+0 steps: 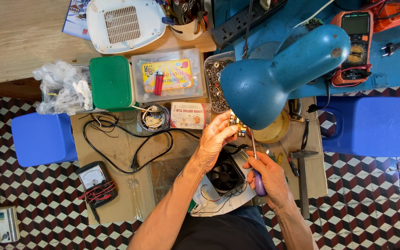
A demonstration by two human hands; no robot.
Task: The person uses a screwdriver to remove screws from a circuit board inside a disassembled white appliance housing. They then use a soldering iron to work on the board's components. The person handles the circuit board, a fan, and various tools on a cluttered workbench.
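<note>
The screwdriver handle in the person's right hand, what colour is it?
Purple. The screwdriver handle shows below the right hand in the head view, the only view.

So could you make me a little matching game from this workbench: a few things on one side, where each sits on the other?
Things:
1. screwdriver
2. hammer
3. fan
4. green box

Places:
a. between the two forearms
b. in the right hand
c. beside the plastic bag
d. right of the right hand, on the board

Pairs: 1-b, 2-d, 3-a, 4-c
</note>
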